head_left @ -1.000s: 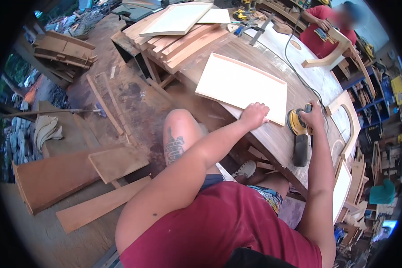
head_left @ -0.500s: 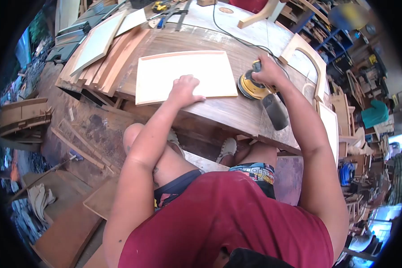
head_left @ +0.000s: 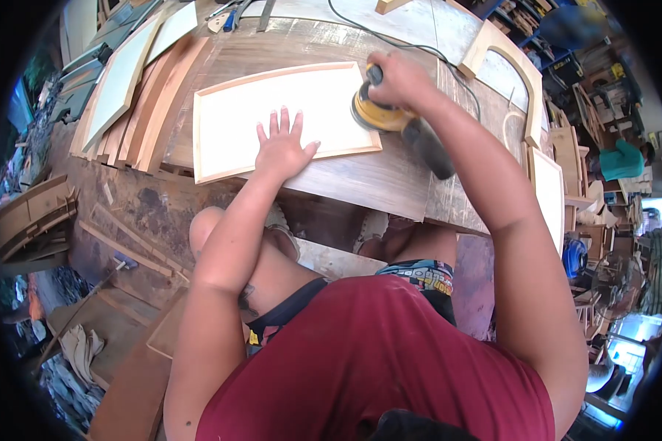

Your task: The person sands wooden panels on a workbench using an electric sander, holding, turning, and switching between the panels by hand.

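Note:
A wood-framed white panel lies flat on the wooden workbench. My left hand rests on the panel near its front edge, palm down with the fingers spread. In my right hand is a yellow and black orbital sander, gripped from above. The sander sits at the panel's right end, over its frame, and its black dust canister points back toward me. Its underside is hidden, so I cannot tell how it meets the wood.
Wooden boards and another white panel are stacked at the left. A black cord runs across the back of the bench. An arched wooden frame lies at the right. Beyond it is a person in a teal shirt.
The sander has moved left in my right hand, from beside the panel onto its right edge. The fingers of my left hand have straightened and spread. My view has shifted slightly.

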Tool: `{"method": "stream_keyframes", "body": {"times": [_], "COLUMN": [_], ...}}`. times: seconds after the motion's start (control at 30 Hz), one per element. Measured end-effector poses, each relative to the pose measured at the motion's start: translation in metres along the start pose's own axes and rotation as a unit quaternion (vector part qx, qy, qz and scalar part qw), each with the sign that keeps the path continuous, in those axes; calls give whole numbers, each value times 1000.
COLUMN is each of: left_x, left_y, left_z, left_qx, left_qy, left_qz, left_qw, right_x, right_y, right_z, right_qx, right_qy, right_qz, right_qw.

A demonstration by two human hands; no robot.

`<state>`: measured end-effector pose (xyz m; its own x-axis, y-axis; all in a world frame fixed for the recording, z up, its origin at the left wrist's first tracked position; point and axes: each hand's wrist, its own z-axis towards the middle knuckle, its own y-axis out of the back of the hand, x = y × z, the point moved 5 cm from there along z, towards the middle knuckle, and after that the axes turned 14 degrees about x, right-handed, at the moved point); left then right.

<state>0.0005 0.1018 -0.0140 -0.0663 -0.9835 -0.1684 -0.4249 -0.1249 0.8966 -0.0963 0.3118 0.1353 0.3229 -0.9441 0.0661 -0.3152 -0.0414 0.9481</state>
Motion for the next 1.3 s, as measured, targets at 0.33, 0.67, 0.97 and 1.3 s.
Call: {"method": "stream_keyframes", "body": {"times": [0.33, 0.67, 0.97, 1.3], "left_x": [1, 1, 3, 3], "left_y": [0, 0, -1, 1], "left_z": [3, 3, -1, -6], "left_qx": [-8, -20, -13, -13], "left_qy": [5, -4, -14, -11], "left_qz": [-10, -5, -8, -12], "left_qw": [1000, 1000, 1000, 1000], "right_x": [-30, 7, 13, 26], "right_y": [13, -15, -22, -17], "right_z": [58, -49, -50, -44], "right_qx": [-14, 21, 2, -29], "right_qy": [-16, 23, 21, 34], "right_qz": [-34, -43, -64, -52], "right_qw": [999, 999, 998, 998]}}
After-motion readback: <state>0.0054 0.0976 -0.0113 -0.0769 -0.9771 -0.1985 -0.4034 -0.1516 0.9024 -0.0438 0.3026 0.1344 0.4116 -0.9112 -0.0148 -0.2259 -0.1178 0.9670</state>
